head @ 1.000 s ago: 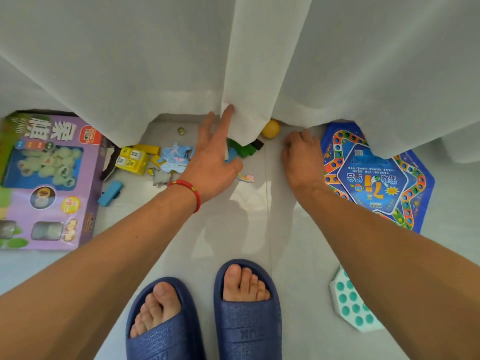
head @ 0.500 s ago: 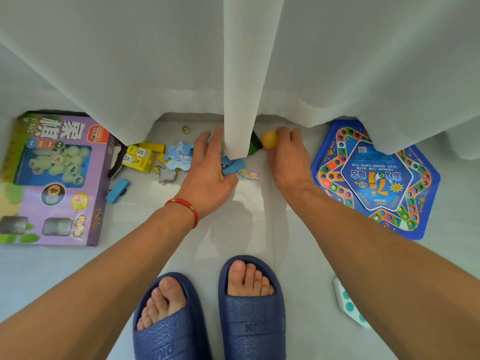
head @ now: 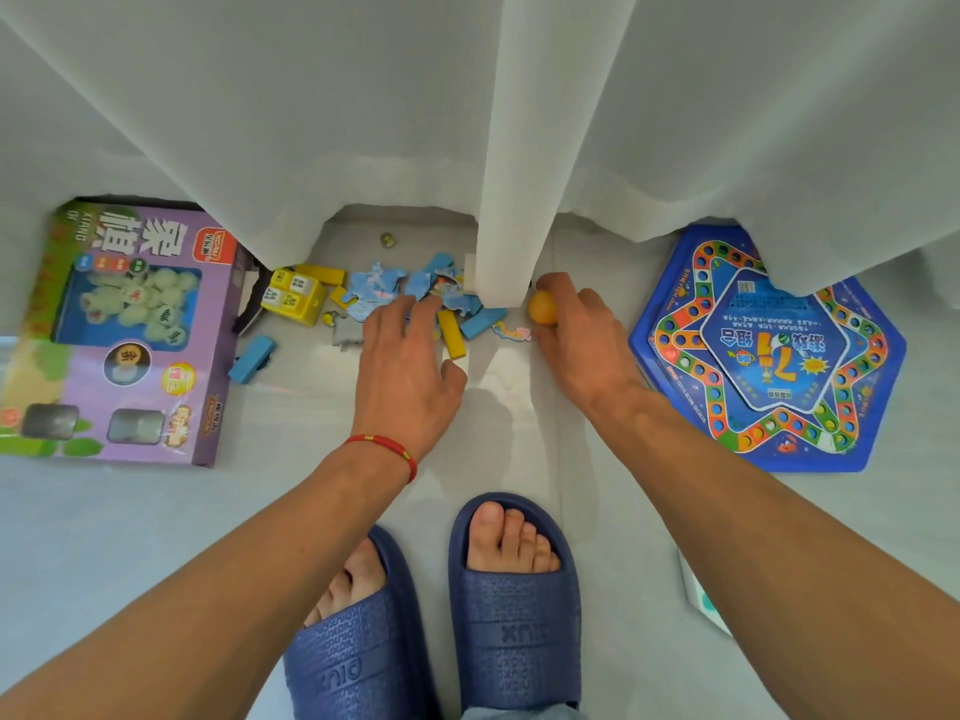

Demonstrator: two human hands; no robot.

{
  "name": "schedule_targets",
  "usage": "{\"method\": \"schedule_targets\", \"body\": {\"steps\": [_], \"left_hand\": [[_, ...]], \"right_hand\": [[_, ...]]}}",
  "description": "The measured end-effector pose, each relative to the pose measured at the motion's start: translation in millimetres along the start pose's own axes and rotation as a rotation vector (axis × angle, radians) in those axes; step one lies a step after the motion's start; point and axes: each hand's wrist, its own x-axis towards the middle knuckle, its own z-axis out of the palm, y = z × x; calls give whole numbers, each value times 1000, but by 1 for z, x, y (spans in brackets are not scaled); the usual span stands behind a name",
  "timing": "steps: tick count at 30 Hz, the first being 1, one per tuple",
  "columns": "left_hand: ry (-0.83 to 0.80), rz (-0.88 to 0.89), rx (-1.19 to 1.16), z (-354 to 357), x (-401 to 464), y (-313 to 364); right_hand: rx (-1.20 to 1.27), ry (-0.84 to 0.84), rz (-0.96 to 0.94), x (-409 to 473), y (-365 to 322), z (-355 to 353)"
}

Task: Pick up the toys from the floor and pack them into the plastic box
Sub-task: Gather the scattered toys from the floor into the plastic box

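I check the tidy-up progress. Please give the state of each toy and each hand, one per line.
Orange ball: on the floor, right hand curled round it.
Left hand: fingers straight, resting on puzzle pieces.
Purple game box: closed, flat.
Blue game board: flat, partly under the curtain.

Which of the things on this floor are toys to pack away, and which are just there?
To pack: orange ball gripped by the right hand; puzzle pieces and yellow block by the left hand; blue block; yellow cubes; purple game box; blue game board.

Just there: white curtain; blue slippers.
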Motion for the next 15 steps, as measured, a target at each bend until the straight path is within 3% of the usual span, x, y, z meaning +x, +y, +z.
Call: {"method": "schedule_targets", "body": {"steps": [2, 4, 7, 8, 11, 13, 15], "left_hand": [[25, -60, -118, -5, -14, 2], [-8, -259, -397, -13, -29, 8], [-245, -815, -1177, -30, -41, 19], [-358, -916, -1387, -33, -46, 19], [-531, -990, -1594, -38, -58, 18], [-483, -987, -1590, -35, -64, 10], [-392, -932, -1613, -35, -66, -5]], "right_hand": [[59, 11, 43, -5, -4, -1], [219, 26, 112, -21, -14, -6], [635, -198, 143, -65, -40, -18], [678, -312, 82, -81, -51, -20], [438, -496, -163, -108, -76, -18], [310, -534, -190, -111, -85, -14], [352, -518, -163, -106, -90, -14]]}}
